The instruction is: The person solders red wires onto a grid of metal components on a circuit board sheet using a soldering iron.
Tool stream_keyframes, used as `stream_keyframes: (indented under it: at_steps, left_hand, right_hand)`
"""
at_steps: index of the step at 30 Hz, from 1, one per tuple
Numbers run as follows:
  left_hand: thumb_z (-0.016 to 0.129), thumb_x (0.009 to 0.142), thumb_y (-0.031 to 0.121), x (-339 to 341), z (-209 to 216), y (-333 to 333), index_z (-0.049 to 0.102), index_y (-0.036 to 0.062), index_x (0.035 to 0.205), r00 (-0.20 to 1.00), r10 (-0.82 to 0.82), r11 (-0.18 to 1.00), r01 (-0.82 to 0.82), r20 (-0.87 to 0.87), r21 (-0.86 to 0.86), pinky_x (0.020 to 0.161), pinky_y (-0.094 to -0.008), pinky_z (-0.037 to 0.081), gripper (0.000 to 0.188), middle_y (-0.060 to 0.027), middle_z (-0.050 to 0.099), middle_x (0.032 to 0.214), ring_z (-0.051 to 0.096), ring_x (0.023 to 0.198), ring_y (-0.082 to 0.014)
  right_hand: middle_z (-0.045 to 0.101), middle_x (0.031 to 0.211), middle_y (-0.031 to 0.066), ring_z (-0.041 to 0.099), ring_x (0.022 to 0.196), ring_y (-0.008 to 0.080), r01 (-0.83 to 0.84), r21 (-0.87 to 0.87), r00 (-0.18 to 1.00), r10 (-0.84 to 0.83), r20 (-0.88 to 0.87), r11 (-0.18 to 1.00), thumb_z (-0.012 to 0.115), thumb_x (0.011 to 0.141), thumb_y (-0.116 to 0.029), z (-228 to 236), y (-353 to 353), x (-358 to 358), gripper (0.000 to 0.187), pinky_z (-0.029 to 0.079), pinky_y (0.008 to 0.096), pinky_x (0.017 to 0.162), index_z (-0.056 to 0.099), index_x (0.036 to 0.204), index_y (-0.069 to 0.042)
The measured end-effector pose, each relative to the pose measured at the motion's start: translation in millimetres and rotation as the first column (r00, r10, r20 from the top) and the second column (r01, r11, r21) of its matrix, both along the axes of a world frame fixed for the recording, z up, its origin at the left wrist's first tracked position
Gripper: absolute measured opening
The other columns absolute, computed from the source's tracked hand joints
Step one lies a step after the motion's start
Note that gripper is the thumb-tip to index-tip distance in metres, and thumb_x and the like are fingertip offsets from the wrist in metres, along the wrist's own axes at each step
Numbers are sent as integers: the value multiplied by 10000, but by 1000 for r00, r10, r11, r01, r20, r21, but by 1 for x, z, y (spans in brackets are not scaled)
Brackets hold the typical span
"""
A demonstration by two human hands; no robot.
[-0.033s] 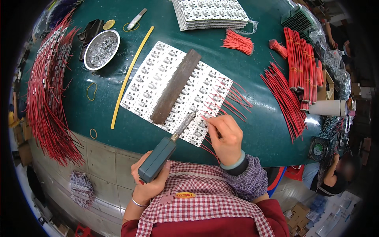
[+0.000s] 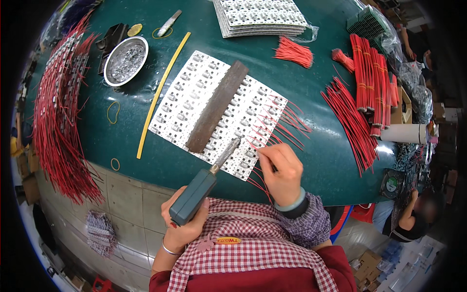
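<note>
My left hand [image 2: 184, 219] is wrapped round the green handle of a soldering iron [image 2: 195, 194]. Its metal tip rests on or just over the white circuit board panel [image 2: 170, 134], near the panel's right part. Close to that tip, my right hand [image 2: 283, 170] pinches a thin red wire [image 2: 251, 144] between thumb and forefinger. Several red wires [image 2: 287, 117] stick out from the panel's right edge, and a few more [image 2: 258, 182] from its lower corner. A dark, flat bar [image 2: 217, 107] lies across the panel's middle.
At the left hangs a large bundle of red-wired boards [image 2: 61, 117]. A bowl of silvery scraps [image 2: 145, 51] and a yellow strip [image 2: 163, 95] lie nearer. Stacked panels [image 2: 262, 31] stand at the back; red wire bundles [image 2: 348, 121] lie right. Another person [image 2: 406, 221] sits far right.
My right hand has shifted slightly to the right, still pinching the wire. The soldering iron and the panel stay practically in place.
</note>
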State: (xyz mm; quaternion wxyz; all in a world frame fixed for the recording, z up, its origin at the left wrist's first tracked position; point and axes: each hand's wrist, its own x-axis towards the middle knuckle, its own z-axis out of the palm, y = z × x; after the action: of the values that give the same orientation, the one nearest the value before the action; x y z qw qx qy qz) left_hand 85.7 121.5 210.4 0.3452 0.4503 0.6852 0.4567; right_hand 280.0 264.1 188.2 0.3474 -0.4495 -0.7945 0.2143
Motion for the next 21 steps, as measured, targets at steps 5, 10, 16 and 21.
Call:
stream_keyframes:
  at_steps: [5, 10, 16, 21]
  left_hand:
    - [717, 745, -73, -5, -4, -8, 696, -66, 934, 999, 37, 999, -37, 4, 9, 617, -292, 535, 191, -145, 693, 870, 685, 692, -215]
    - [715, 743, -77, -3, -2, -8, 697, -65, 936, 1000, 14, 1000, -13, -3, 25, 620, -296, 536, 194, -151, 691, 869, 683, 689, -223]
    - [717, 744, -76, -2, 0, -13, 694, -72, 937, 1000, 3, 1000, -3, -8, 12, 629, -295, 535, 195, -157, 689, 880, 684, 702, -229]
    - [722, 748, -69, -1, -5, -18, 687, -67, 922, 999, 3, 1000, -3, 32, -16, 641, -297, 530, 177, -153, 684, 873, 680, 709, -227]
  right_hand:
    - [642, 829, 101, 641, 735, 267, 52, -89, 996, -45, 78, 995, 738, 753, 91, 42, -17, 31, 182, 516, 352, 632, 698, 897, -13]
    - [633, 815, 103, 634, 718, 259, 20, -41, 997, -22, -71, 999, 739, 756, 101, 48, -16, 12, 191, 502, 335, 613, 702, 911, -5]
    - [596, 822, 102, 609, 761, 287, -49, -34, 997, 47, -53, 998, 722, 788, 66, 0, 0, -6, 132, 499, 375, 682, 679, 892, -3]
    - [599, 837, 105, 609, 770, 294, -63, -4, 998, 63, -5, 998, 716, 798, 55, -5, 0, -7, 140, 501, 383, 681, 679, 916, -12]
